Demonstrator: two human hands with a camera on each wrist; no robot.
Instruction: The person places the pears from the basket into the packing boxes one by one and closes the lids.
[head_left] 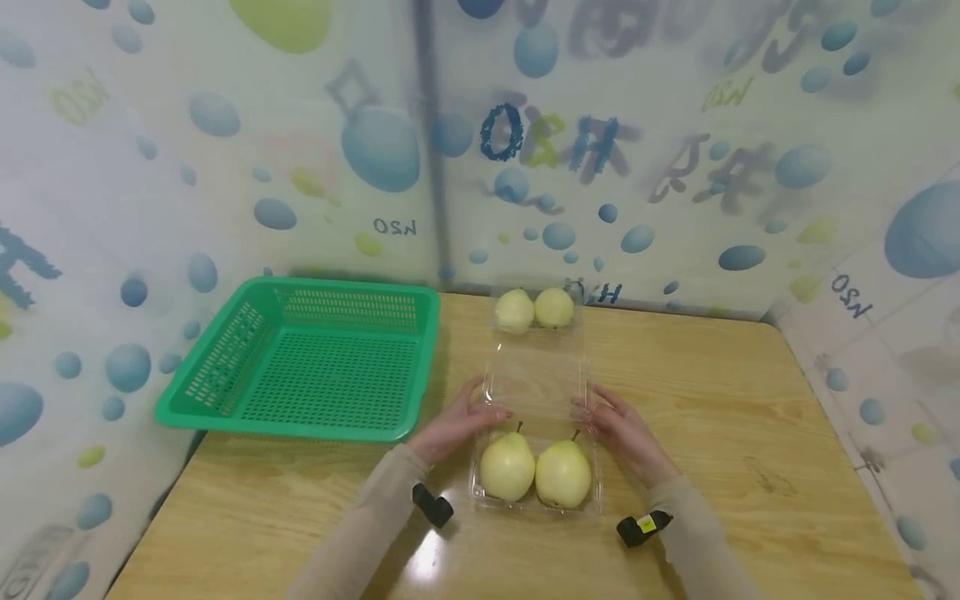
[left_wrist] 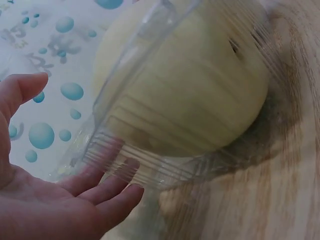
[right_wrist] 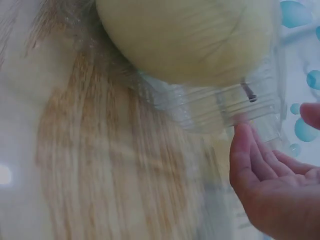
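Two pale yellow pears (head_left: 507,467) with dark stems sit side by side in a clear plastic box (head_left: 537,505) near the table's front. A transparent panel (head_left: 536,375) stretches behind them, toward two more pears (head_left: 554,309) by the wall. On the box's left side is my left hand (head_left: 468,421); its fingertips touch the ribbed plastic in the left wrist view, thumb held apart. My right hand (head_left: 618,429) is at the opposite side, relaxed fingers (right_wrist: 243,142) against the ribbed wall, thumb away from it. Each wrist view shows one pear through the plastic.
A green slatted basket (head_left: 300,429) stands at the left of the wooden table (head_left: 720,433), its inside bare. Patterned white sheeting (head_left: 660,200) with blue dots rises behind the table and along both sides. Each wrist wears a small black device (head_left: 643,528).
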